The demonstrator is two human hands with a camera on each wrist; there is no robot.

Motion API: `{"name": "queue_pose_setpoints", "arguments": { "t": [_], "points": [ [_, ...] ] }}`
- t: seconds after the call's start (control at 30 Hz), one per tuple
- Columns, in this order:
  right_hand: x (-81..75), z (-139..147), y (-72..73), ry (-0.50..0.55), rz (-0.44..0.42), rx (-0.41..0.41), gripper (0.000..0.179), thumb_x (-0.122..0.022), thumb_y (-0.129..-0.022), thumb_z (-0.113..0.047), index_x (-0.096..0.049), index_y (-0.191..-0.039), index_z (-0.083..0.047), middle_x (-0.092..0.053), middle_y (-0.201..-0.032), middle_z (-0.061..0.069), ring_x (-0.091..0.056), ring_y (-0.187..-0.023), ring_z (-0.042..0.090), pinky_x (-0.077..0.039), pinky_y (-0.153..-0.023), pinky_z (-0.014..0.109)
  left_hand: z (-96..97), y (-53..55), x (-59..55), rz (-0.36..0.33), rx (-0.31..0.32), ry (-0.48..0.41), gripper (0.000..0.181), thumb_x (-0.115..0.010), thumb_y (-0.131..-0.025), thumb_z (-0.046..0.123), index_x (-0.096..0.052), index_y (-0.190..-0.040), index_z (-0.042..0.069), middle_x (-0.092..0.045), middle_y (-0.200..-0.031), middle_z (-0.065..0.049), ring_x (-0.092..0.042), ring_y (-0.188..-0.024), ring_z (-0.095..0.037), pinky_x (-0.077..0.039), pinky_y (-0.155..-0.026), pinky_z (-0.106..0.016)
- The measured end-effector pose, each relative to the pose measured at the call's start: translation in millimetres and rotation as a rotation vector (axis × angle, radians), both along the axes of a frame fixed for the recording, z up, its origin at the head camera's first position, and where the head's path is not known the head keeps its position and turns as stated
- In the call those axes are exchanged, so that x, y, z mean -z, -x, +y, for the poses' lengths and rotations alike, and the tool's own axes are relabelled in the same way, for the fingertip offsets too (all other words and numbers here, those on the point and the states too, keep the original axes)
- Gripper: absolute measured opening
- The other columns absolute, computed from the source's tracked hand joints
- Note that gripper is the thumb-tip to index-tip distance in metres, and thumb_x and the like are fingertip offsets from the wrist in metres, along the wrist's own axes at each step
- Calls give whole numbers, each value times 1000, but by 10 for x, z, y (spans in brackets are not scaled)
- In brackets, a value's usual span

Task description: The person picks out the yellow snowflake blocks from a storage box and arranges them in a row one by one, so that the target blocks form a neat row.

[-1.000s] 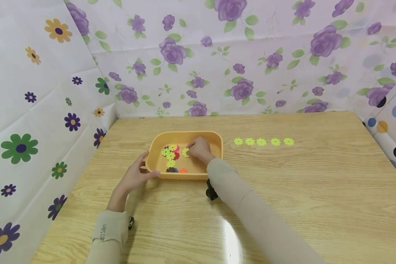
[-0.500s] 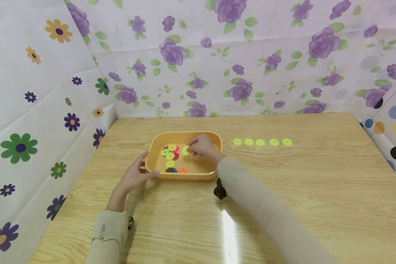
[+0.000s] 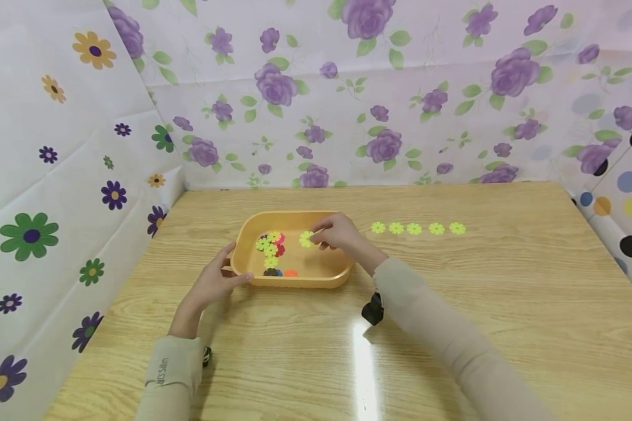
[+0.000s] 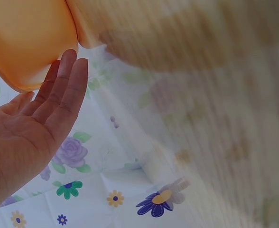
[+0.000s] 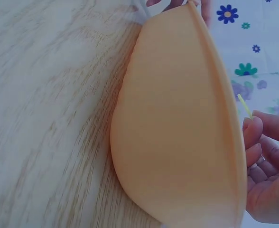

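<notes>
An orange plastic basin (image 3: 295, 282) sits on the wooden table, several flower-shaped plastic discs inside it. My left hand (image 3: 214, 282) holds its left end, thumb over the near rim and fingers at the side; in the left wrist view, that hand's fingers (image 4: 66, 90) lie against the outside wall. Thumb and forefinger of my right hand (image 3: 339, 233) pinch a yellow flower-shaped disc (image 3: 306, 239) above the basin's right half. The right wrist view shows this disc edge-on (image 5: 245, 105) beyond the basin's wall.
Right of the basin, several yellow discs (image 3: 414, 228) lie in a row on the table (image 3: 453, 292). Among the discs left in the basin are yellow (image 3: 271, 262), red, dark and orange (image 3: 290, 273) ones. Flower-patterned sheets (image 3: 295, 105) hang behind and at the sides.
My right hand has lifted the yellow disc and moved to the right and slightly up within the basin area. The left hand stays at the basin's left end.
</notes>
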State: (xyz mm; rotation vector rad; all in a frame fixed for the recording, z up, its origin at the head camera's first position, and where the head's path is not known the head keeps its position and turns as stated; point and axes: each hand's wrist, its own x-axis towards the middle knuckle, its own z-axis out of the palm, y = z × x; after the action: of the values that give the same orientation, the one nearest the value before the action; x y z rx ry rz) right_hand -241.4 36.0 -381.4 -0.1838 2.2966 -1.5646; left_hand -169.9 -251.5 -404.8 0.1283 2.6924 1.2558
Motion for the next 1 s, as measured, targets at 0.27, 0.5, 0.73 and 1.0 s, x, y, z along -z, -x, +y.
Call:
{"name": "queue_pose_setpoints", "arguments": {
  "t": [0.27,0.5,0.73,1.0],
  "points": [
    [-13,161,-82,30,36,-42,26,-67,-82,-9,-66,-107,-2,-67,-82,8,-62,-77,36,-43,-52,25,0,-4,1,-7,1,-2,91,-71,-79,33,-14,-146,5,-48,-118,-26,-55,-99,-34,-48,-78,-40],
    [-33,360,-138,42,50,-37,25,-65,-83,-8,-66,-107,-2,-66,-83,11,-61,-74,35,-43,-55,29,1,-5,-9,-8,0,0,91,-70,-80,33,-13,-146,6,-48,-119,-27,-55,-100,-34,-48,-79,-41],
    [27,574,-168,87,50,-18,26,-62,-84,-4,-63,-108,3,-64,-85,21,-59,-62,21,-43,-54,26,-1,1,-19,-18,-9,12,90,-70,-80,31,-14,-146,5,-48,-120,-27,-54,-100,-34,-48,-79,-40],
    [103,873,-170,65,63,-2,28,-59,-87,-6,-61,-114,2,-64,-84,11,-58,-66,17,-49,-65,35,6,-8,-30,-11,-1,-5,91,-71,-80,30,-13,-146,5,-47,-119,-27,-55,-98,-34,-49,-76,-38]
  ]
}}
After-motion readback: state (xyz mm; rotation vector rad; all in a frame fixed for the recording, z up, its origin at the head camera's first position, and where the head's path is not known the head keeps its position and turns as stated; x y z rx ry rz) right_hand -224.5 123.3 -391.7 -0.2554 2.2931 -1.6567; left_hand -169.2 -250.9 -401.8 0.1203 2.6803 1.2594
